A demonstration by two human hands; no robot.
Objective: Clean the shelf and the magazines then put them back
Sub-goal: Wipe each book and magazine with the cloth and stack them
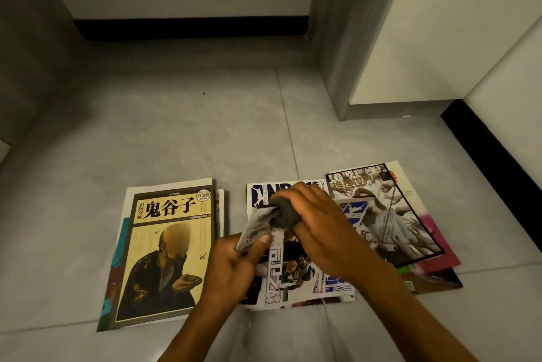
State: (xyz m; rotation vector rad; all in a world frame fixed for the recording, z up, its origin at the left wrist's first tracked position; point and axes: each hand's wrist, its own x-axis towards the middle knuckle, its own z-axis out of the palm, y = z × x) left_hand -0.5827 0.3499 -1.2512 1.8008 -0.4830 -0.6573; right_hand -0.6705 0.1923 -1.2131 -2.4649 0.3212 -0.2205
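Magazines lie in two groups on the grey tiled floor. On the left is a stack topped by a yellow book with a seated figure (167,247). On the right, a basketball magazine (296,279) overlaps a pile topped by a black-bordered magazine (407,232). My left hand (234,265) pinches the lifted corner of a thin magazine (255,229) above the basketball one. My right hand (319,224) grips a bunched dark grey cloth (283,212) pressed against that lifted magazine. No shelf is in view.
A grey door frame (340,68) and a white door stand at the back right. Black skirting (190,29) runs along the far wall, and more of it (492,162) along the right wall. Bare floor tiles (176,127) stretch beyond the magazines.
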